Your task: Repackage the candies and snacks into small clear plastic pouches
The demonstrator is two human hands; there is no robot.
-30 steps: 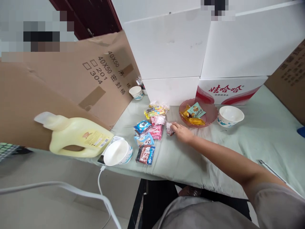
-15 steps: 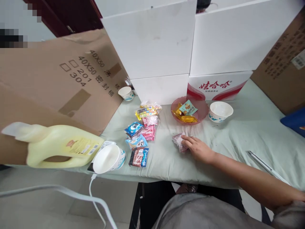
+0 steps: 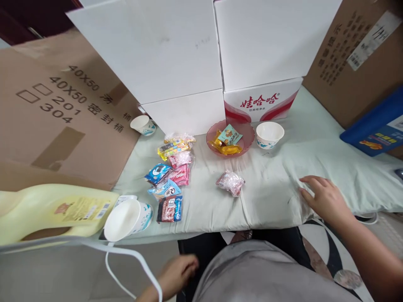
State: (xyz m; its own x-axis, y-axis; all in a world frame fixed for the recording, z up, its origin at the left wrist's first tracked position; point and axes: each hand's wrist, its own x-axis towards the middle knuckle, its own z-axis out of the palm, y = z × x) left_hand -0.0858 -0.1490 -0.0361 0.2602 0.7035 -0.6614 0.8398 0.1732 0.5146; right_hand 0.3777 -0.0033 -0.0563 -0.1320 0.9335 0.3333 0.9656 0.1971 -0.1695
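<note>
My right hand (image 3: 324, 199) is over the right part of the cloth-covered table (image 3: 267, 201), fingers apart, with nothing visible between them. My left hand (image 3: 178, 272) is low, below the front edge of the table. It is smeared by motion, so its grip is unclear. A clear-wrapped pinkish packet (image 3: 231, 183) lies alone in the middle. Behind it, a pink bowl (image 3: 247, 144) holds yellow-wrapped snacks (image 3: 231, 149) and a green packet (image 3: 230, 135). To the left is a column of snack packets, among them a blue one (image 3: 158, 173) and a brown-and-blue one (image 3: 170, 209).
Paper cups stand right of the bowl (image 3: 270, 136), at the back left (image 3: 143, 125) and front left (image 3: 126, 220). A yellow jug (image 3: 78, 209) lies at left near a white cable (image 3: 135, 256). White boxes (image 3: 185, 113) and cardboard (image 3: 75, 117) border the back. A blue package (image 3: 374, 126) is at right.
My right hand has let go of the pinkish packet and moved right; the packet stays on the cloth. My left hand has come into view at the bottom. The view has shifted right.
</note>
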